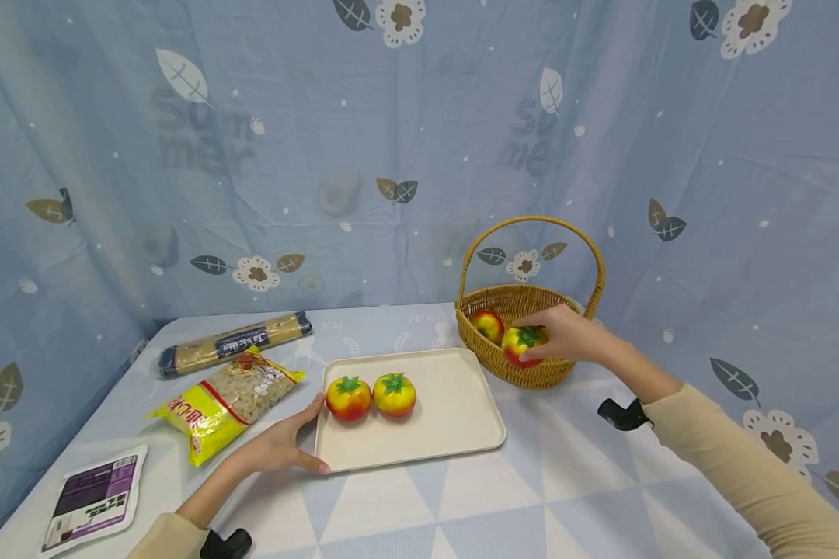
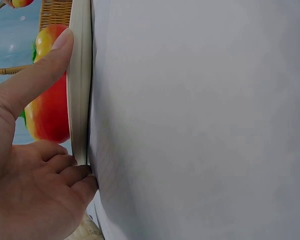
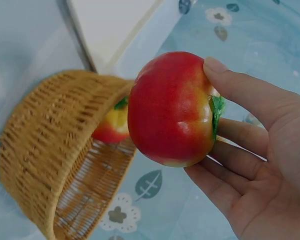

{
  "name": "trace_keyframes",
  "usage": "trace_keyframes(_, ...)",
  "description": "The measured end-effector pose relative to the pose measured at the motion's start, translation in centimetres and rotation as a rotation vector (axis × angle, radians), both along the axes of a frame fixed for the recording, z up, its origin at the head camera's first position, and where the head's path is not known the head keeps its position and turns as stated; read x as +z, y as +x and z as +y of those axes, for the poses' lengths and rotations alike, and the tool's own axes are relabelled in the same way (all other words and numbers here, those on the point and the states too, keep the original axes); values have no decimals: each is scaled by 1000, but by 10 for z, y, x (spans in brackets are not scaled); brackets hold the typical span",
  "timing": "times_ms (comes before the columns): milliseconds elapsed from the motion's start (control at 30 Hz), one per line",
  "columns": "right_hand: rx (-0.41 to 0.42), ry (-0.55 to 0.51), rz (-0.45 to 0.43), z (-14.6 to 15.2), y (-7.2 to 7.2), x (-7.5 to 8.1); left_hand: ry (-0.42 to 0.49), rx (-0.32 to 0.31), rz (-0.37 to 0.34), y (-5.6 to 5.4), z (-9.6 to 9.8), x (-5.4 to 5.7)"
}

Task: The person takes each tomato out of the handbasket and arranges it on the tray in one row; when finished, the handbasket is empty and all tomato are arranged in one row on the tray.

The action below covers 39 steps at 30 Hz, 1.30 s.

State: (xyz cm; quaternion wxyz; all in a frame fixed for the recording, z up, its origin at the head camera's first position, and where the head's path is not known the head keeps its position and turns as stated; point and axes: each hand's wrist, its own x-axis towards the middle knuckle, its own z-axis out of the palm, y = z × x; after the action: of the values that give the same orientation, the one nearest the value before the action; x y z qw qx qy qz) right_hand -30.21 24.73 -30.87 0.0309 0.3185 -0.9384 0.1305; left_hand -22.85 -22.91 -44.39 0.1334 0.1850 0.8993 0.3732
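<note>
Here's the right arm stretched forward, its hand (image 1: 566, 334) reaching in from the right, at the near side of the wicker basket (image 1: 541, 377), thumb and fingers pinching a toy fruit (image 1: 523, 348)! That fruit sits right by the basket's rim; whether it touches, I can't tell. And over on the left, the left hand (image 1: 276, 448) lies low at the tray (image 1: 447, 419), thumb and fingers spread, touching its near-left corner. What a shiny fruit in that right hand: round, squat, deep red blending into yellow, green leafy cap on top. Let's count them: one pinched, one more fruit (image 1: 487, 327) inside the basket, and two fruits (image 1: 395, 397) side by side on the tray, four in view! One basket, one tray, and three packets on the table (image 1: 489, 512): a long packet (image 1: 234, 345), a yellow bag (image 1: 227, 400) and a purple-and-white pouch (image 1: 96, 501).
</note>
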Motion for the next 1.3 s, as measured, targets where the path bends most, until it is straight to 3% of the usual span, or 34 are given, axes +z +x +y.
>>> trace_keyframes(367,65,-52,8,-17,11,-1,-6,6,3,0,-1,0)
trace_keyframes(733,53,-126,-5,-32,12,-7,-2,1,2,1,-1,1)
trace_keyframes(1300,75,-172,-57,-59,4,-35,-4,2,-1,-2,0,-1)
